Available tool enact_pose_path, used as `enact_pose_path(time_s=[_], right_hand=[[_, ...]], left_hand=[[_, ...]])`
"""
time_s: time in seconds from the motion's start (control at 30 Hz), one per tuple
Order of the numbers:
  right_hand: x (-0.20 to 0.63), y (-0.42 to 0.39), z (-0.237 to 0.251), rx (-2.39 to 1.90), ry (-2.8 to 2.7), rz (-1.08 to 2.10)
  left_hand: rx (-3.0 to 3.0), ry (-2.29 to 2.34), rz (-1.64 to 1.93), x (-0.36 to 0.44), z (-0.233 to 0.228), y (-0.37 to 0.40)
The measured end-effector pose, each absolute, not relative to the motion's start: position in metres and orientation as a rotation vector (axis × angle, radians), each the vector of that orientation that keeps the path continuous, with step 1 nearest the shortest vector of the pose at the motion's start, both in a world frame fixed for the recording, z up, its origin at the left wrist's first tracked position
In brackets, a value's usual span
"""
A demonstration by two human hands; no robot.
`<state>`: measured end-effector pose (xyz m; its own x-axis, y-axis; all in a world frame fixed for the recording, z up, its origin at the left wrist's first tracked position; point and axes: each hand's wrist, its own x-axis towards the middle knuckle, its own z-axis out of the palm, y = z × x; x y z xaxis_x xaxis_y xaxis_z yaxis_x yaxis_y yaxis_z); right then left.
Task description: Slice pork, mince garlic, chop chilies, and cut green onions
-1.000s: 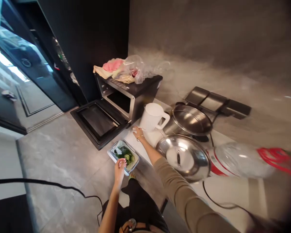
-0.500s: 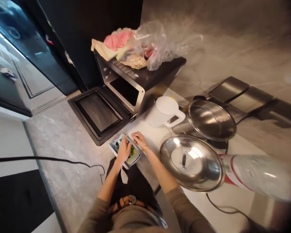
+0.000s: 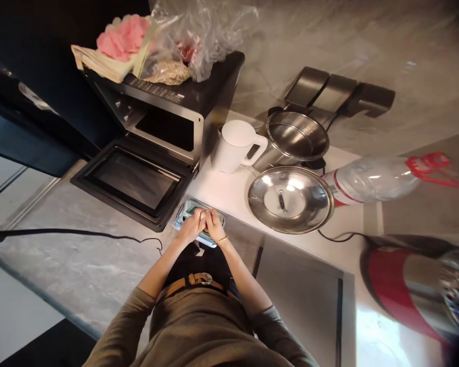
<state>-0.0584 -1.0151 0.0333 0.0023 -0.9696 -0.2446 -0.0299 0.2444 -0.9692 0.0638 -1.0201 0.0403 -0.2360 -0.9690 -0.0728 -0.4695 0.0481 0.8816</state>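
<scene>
Fingers: both sets are curled down onto the top of the food container (image 3: pixel 196 222), knuckles touching in the middle; they press or clasp it, though whether anything is pinched under the fingertips cannot be told.
Left hand (image 3: pixel 192 228): lies on the container's left half, wrist toward the body.
Right hand (image 3: pixel 214 227): lies on the right half, with a thin bangle at the wrist.
Container: sits on the counter (image 3: pixel 80 255) at its near edge, just in front of the oven's open door (image 3: pixel 132 179); greens show faintly at the far rim, the rest is hidden by the hands.
Progress: the oven (image 3: pixel 164 114) stands open and dark inside, and the container is outside it. So, as I judge, the handling of the container is under way and nothing has gone in.
Count: one container, one oven, one white jug (image 3: pixel 235 147), one steel pot (image 3: pixel 295 136), one steel lid (image 3: pixel 289 199), one plastic bottle (image 3: pixel 371 179), one red flask (image 3: pixel 413 290).
</scene>
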Motion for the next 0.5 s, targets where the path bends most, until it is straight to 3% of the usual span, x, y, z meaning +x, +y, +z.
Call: enact_pose_path(time_s=[0.23,0.5], right_hand=[[-0.046,-1.008,0.030,-0.956,1.344,-1.016],[-0.038,-1.011,0.028,-0.922,1.462,-0.981]], left_hand=[[1.419,-1.766,-1.358,0.077,0.043,-1.029],[1.475,-1.808,-1.325,0.076,0.034,-1.034]])
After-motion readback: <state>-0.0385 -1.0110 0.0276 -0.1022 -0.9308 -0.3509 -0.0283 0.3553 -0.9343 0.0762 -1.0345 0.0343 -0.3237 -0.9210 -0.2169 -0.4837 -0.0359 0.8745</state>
